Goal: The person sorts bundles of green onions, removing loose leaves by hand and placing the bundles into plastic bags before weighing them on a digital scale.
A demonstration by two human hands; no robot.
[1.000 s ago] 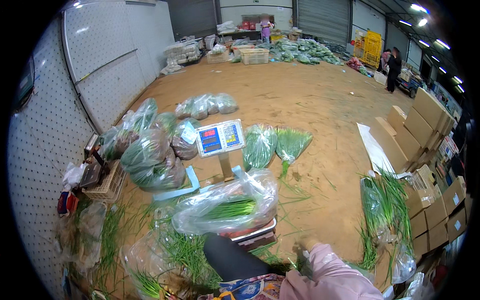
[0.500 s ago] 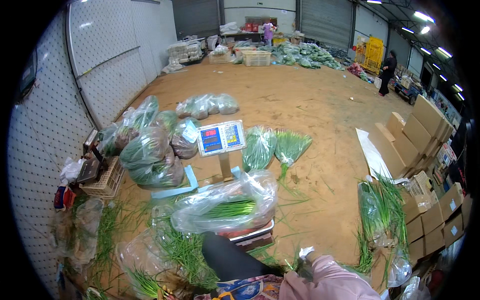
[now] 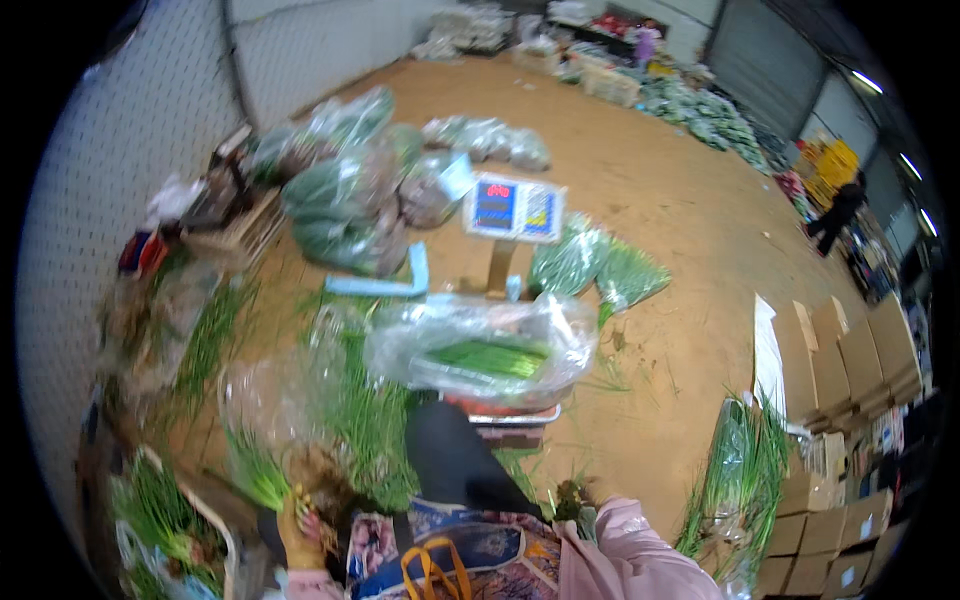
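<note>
At the lower left my left hand (image 3: pixel 303 535) is closed around the pale root end of a bunch of green onions (image 3: pixel 258 475). Its green leaves point up and away. Low in the middle, my right hand (image 3: pixel 597 492) shows only in part and is blurred beside a pink sleeve. A dark, brownish-green clump (image 3: pixel 570 498) is next to it; whether the fingers hold it I cannot make out. Ahead of my knee, a clear plastic bag (image 3: pixel 400 345) with green onions (image 3: pixel 490 357) inside lies on a scale with a lit display (image 3: pixel 513 207).
Loose green onions (image 3: pixel 365 430) cover the floor left of my knee. A crate of green onions (image 3: pixel 222 530) stands at lower left. Filled bags (image 3: pixel 345 205) are piled beyond the scale. More green onions (image 3: pixel 735 480) and cardboard boxes (image 3: pixel 865 350) line the right side.
The view has turned and tipped downward. My left hand with the bunch and the lower-left crate have come into sight. A white thing seen at my right hand no longer shows; a dark clump does.
</note>
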